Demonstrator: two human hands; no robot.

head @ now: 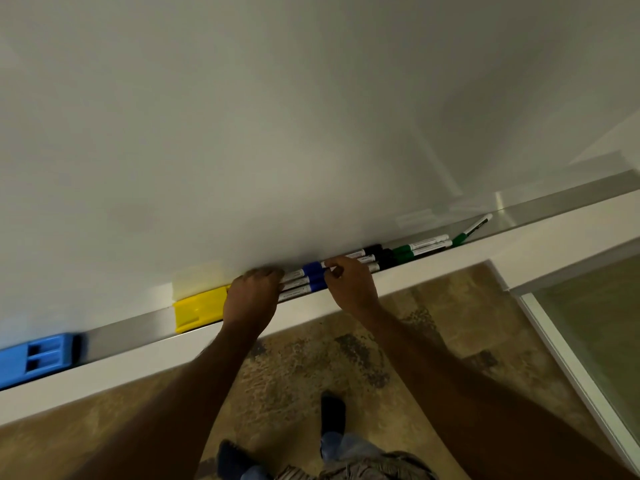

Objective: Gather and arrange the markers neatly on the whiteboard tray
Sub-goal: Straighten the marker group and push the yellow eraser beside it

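Nearby, a yellow eraser [199, 308] flanks the left hand [251, 299] holding markers [304, 281].

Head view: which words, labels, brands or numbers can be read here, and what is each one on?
No text can be read in this view.
Blue-capped white markers: dark print on the barrels, too small and blurred.
Black-capped white markers: print on the barrels, blurred.
Green-capped white markers: lines of print, unreadable.
Yellow plastic eraser: no lettering shows.
Blue plastic eraser: no lettering shows.
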